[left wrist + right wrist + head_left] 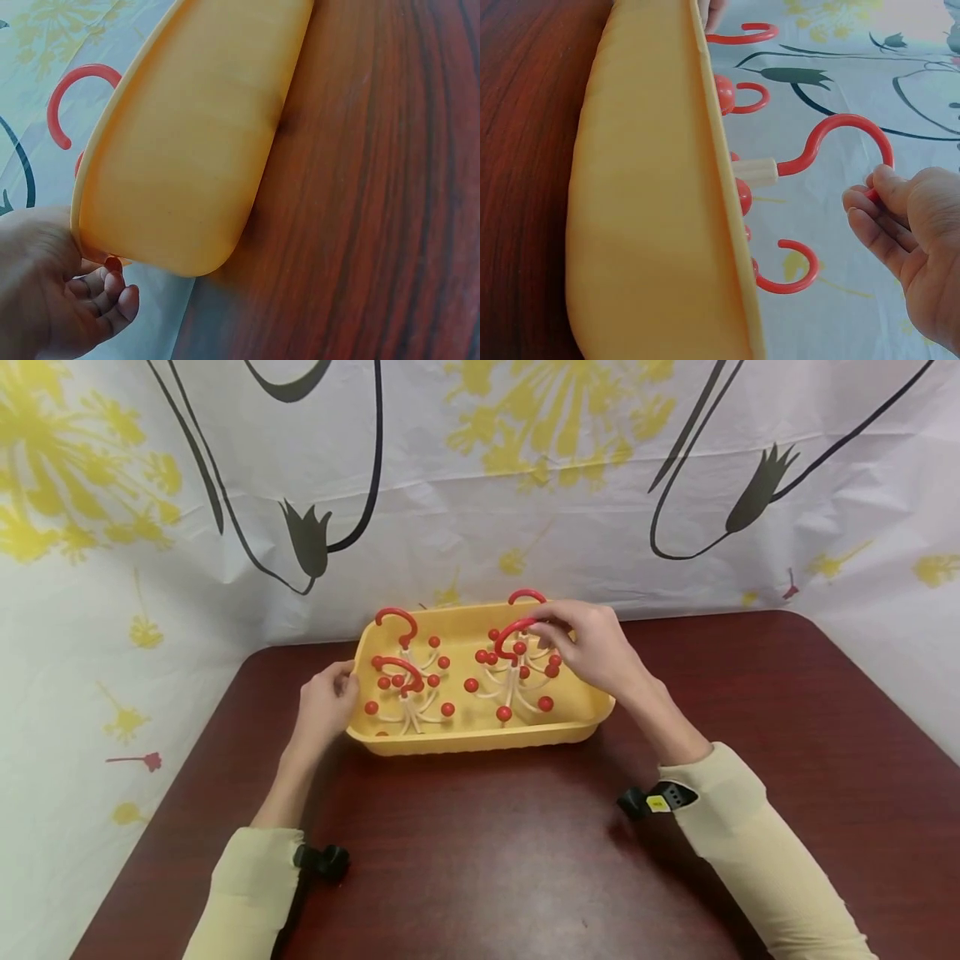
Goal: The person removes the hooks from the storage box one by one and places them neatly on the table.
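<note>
A yellow plastic basin [480,742] stands on the table. At its left end my left hand [324,702] grips the rim; in the left wrist view the fingers of that hand [94,296] curl at the basin's corner. My right hand [592,643] pinches the tip of the red hook [855,122] on a hanger with a white stem [513,683] and curved white arms ending in red balls. This hanger rises above the basin's rim in the right wrist view. Two similar hangers stand at the basin's left, with red hooks [403,620] up, and another red hook [528,594] shows behind the right hand.
The dark red wooden table [480,843] spreads in front of the basin and to both sides. Close behind the basin hangs a white sheet [480,527] with yellow and grey plant prints. A black wrist camera [322,862] sits at the left sleeve.
</note>
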The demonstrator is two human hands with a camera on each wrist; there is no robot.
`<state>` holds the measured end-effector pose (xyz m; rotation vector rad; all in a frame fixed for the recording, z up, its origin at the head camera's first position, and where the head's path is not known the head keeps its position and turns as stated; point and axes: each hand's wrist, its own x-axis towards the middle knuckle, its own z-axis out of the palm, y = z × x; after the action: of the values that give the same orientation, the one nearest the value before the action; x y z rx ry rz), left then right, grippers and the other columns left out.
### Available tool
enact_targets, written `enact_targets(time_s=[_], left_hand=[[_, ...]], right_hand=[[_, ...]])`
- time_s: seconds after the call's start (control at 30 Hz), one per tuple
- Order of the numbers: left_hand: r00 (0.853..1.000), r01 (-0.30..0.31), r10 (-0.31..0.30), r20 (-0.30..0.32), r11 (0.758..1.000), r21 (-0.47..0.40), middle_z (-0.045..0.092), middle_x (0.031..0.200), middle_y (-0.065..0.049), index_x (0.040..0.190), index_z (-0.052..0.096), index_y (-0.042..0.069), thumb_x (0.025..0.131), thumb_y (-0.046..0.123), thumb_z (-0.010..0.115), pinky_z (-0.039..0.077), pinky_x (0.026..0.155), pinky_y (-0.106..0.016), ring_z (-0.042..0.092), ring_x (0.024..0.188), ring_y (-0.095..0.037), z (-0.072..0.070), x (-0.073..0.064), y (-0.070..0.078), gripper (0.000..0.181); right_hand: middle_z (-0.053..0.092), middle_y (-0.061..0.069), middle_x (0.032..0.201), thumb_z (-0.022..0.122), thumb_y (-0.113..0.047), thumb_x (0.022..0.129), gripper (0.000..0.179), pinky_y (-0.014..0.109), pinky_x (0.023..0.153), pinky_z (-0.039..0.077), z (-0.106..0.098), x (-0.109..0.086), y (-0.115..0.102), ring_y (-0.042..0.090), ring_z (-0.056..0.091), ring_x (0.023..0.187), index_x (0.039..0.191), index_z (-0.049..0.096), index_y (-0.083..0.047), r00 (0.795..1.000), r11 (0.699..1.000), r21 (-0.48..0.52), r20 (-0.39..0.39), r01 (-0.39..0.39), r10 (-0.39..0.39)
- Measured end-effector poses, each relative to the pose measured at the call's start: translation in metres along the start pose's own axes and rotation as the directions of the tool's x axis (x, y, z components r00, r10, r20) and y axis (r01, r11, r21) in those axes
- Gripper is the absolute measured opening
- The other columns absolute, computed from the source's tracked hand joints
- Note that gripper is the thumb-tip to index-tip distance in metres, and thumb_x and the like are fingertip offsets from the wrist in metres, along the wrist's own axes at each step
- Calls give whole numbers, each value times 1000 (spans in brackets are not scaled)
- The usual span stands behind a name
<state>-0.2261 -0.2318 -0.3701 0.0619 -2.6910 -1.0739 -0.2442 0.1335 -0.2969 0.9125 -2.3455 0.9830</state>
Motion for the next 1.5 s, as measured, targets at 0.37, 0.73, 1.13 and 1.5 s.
enact_targets(time_s=[0.37, 0.73, 1.13, 1.5], left_hand=[[999, -4, 4, -45, 1000, -13, 63, 98, -20, 132, 60, -7, 100, 14, 52, 49, 77, -39, 58, 88, -30, 1, 1, 4, 38], [997, -5, 6, -75, 1000, 2, 61, 92, -18, 130, 62, -7, 99, 11, 53, 46, 76, -39, 57, 86, -30, 2, 2, 4, 37], [998, 3, -3, -60, 1000, 4, 61, 94, -18, 133, 60, -5, 100, 13, 52, 47, 77, -39, 57, 87, -29, 2, 1, 6, 39], [998, 10, -10, -61, 1000, 0, 61, 93, -17, 133, 60, -5, 100, 14, 51, 47, 76, -39, 57, 85, -29, 5, 0, 4, 39]], right_hand=[[73, 4, 86, 71, -8, 94, 13, 17, 67, 49, -19, 4, -3, 12, 69, 71, 104, 76, -3, 994, 999, -24, -106, 30, -32], [74, 7, 92, 71, -5, 93, 14, 11, 72, 48, -39, -2, -3, 16, 69, 70, 106, 76, -1, 981, 996, -87, -192, 21, -37], [73, 8, 88, 71, -7, 93, 18, 14, 66, 40, -66, -15, 8, -4, 57, 71, 109, 76, -3, 962, 989, -149, -270, -4, -37], [71, 14, 84, 70, -3, 93, 17, 11, 68, 40, -87, -22, 28, -14, 53, 72, 108, 74, 3, 954, 980, -190, -299, -55, -5]])
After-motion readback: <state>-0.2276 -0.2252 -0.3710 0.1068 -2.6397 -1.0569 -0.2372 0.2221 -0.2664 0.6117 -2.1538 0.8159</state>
